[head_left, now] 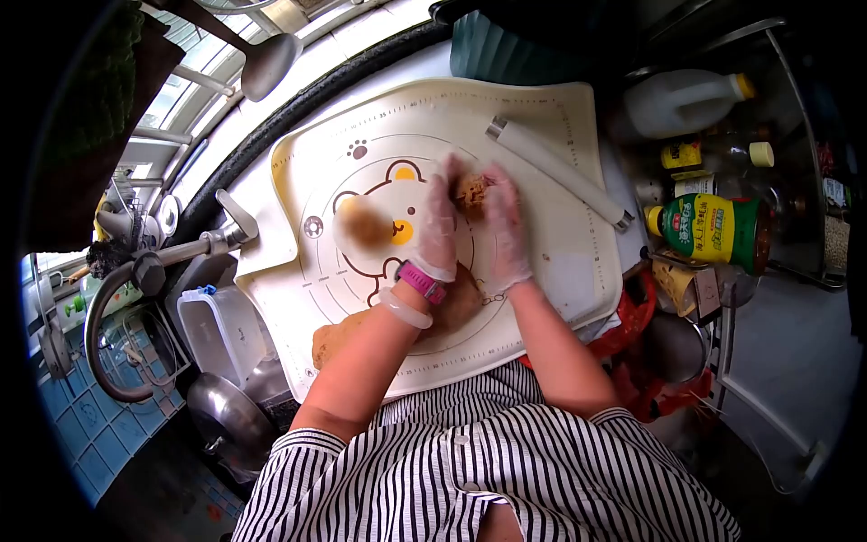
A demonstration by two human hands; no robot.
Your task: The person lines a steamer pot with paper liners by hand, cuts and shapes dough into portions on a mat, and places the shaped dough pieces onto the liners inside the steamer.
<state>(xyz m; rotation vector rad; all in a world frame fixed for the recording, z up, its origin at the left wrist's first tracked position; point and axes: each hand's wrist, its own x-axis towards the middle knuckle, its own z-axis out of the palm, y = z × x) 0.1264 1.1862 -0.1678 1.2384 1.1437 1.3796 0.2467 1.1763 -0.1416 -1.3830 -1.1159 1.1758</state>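
Both my hands wear thin clear gloves and meet around a small lump of brown dough [471, 193] over the upper middle of the printed mat [551, 262]. My left hand [439, 226] presses on the lump's left side, and my right hand [506, 221] is on its right side. A round, blurred brown dough ball [363, 222] lies on the bear print to the left. Under my left wrist and forearm is a larger piece of brown dough [339, 339], partly hidden. A white rolling pin [560, 172] rests across the mat's upper right.
A faucet [194, 248], a clear plastic container [221, 334] and a metal pan [226, 415] are at the left. On the right stand a milky jug [682, 104] and a green-labelled sauce bottle [713, 230]. A ladle [268, 68] hangs at the upper left.
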